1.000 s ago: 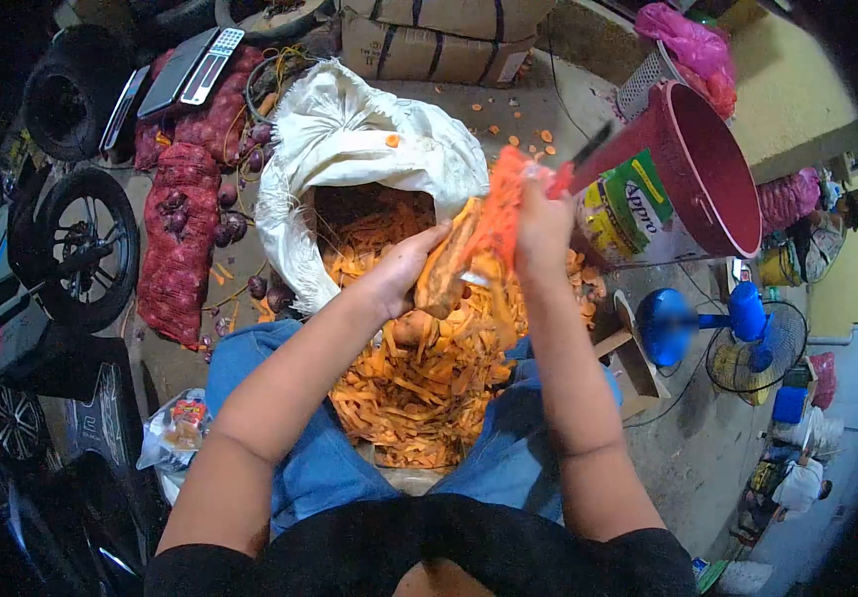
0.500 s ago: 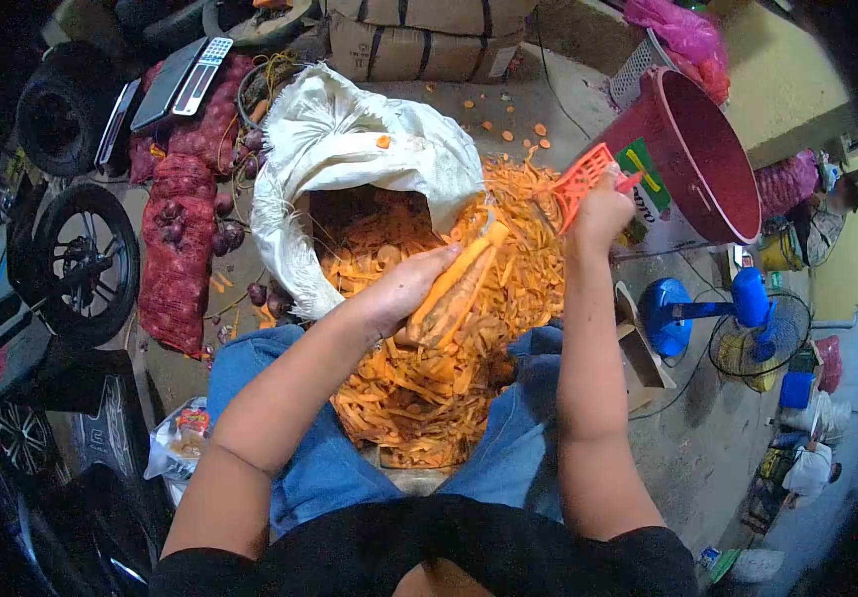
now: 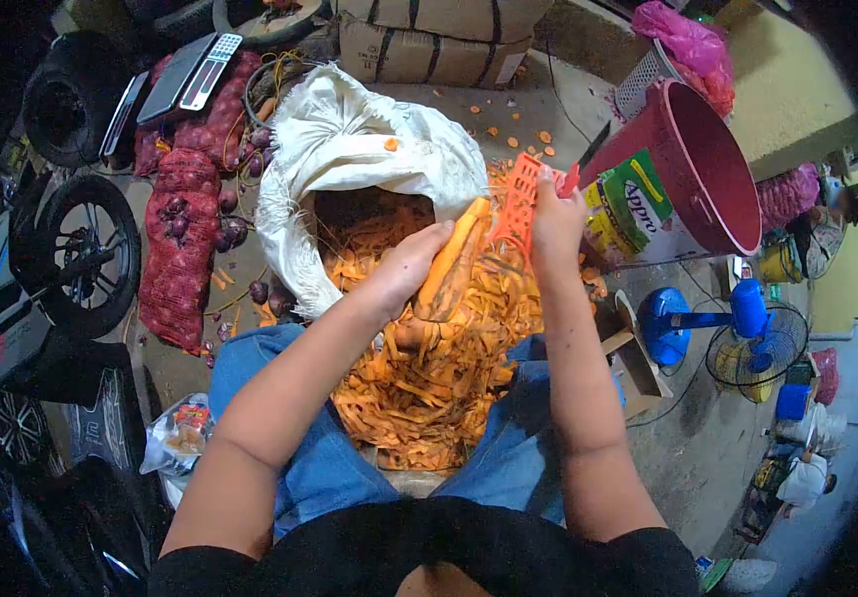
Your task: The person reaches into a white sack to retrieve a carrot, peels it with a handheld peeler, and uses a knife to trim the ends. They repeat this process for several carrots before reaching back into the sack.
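My left hand [image 3: 409, 269] is closed round the lower side of a large carrot [image 3: 457, 257], which is partly peeled: bright orange along one side, with brown skin left on the other. In my right fist [image 3: 558, 224] is a red plastic peeler [image 3: 522, 199] with a perforated body, its lower end close beside the carrot's top. A heap of orange peelings [image 3: 439, 373] lies under both hands and between my knees. Just beyond, a white woven sack [image 3: 379, 149] lies with its mouth toward me, with more peelings inside.
A dark red bucket [image 3: 663, 179] stands tilted at the right, near a blue fan [image 3: 747, 308]. Net bags of red onions [image 3: 180, 259] and a scale [image 3: 178, 80] are at the left, beside a motorbike wheel [image 3: 86, 249]. Carrot slices [image 3: 545, 136] dot the floor ahead, before strapped cartons [image 3: 429, 50].
My right hand has moved left and slightly down with the peeler, bringing it nearer the carrot. The carrot now points more steeply upward in my left hand.
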The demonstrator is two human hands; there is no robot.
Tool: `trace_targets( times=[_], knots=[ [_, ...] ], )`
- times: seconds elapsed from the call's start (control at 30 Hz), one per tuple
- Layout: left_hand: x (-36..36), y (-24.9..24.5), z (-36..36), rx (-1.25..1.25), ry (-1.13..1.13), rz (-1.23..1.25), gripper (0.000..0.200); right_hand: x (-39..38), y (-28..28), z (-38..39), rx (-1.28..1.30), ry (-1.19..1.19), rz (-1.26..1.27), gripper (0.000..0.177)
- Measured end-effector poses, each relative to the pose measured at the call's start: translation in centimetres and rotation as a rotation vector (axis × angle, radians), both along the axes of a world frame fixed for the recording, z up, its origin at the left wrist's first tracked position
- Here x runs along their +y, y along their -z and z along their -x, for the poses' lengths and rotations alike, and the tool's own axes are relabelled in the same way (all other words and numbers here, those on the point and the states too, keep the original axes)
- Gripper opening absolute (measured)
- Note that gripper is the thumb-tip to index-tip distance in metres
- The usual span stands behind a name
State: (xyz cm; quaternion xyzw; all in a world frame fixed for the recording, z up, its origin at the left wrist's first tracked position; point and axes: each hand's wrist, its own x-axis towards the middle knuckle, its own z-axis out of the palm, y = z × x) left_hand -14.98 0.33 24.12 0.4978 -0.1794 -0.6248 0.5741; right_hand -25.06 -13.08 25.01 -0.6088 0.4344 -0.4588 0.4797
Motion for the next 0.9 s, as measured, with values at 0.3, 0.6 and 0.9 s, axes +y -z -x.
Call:
trace_targets(
  times=[0.3, 0.6, 0.9],
  knots=[
    [0.0, 0.1, -2.1, -0.683, -0.005, 0.12, 0.04, 1.4, -1.1, 2.1, 0.848, -0.576, 0.365, 0.014],
    [0.6, -2.1, -1.3, -0.853, 0.068, 0.115, 0.039, 2.1, 0.3, 1.7, 0.878, -0.569, 0.427, 0.012],
    [2.8, -4.1, -0.3, -0.807, 0.25, 0.521, 0.043, -1.7, 6.2, 1.9, 0.661, -0.49, -0.329, 0.021]
  ],
)
